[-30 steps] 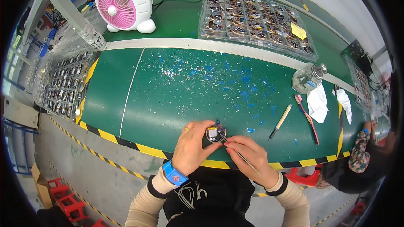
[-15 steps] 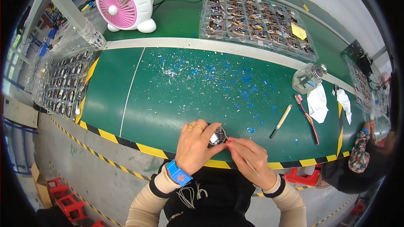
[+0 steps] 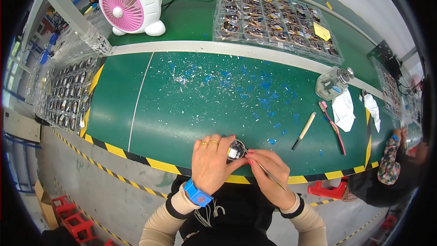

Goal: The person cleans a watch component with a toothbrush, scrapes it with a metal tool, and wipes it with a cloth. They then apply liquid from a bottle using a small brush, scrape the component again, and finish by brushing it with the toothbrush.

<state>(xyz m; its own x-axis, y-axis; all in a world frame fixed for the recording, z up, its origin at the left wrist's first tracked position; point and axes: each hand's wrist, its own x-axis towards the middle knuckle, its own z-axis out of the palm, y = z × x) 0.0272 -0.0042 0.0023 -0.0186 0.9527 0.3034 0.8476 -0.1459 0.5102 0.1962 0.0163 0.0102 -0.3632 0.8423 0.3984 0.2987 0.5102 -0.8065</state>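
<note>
Near the front edge of the green work table, my left hand grips a small round electronic part between thumb and fingers. The part is dark and shiny with a whitish patch, and a thin loop shows at its right rim. My right hand is closed on a thin metal tweezers-like tool; its tip reaches the right side of the part. The exact kind of the tool is hard to make out, since my fingers cover its front.
Blue and white scraps litter the table. To the right lie a pen-like stick, a pink toothbrush, white tissue and a glass jar. Behind stand a pink-and-white fan and part-filled trays. A co-worker's sleeve is at right.
The view has shifted slightly. The round part has turned a little in my left hand, and the tool's rear end has swung slightly to the right.
</note>
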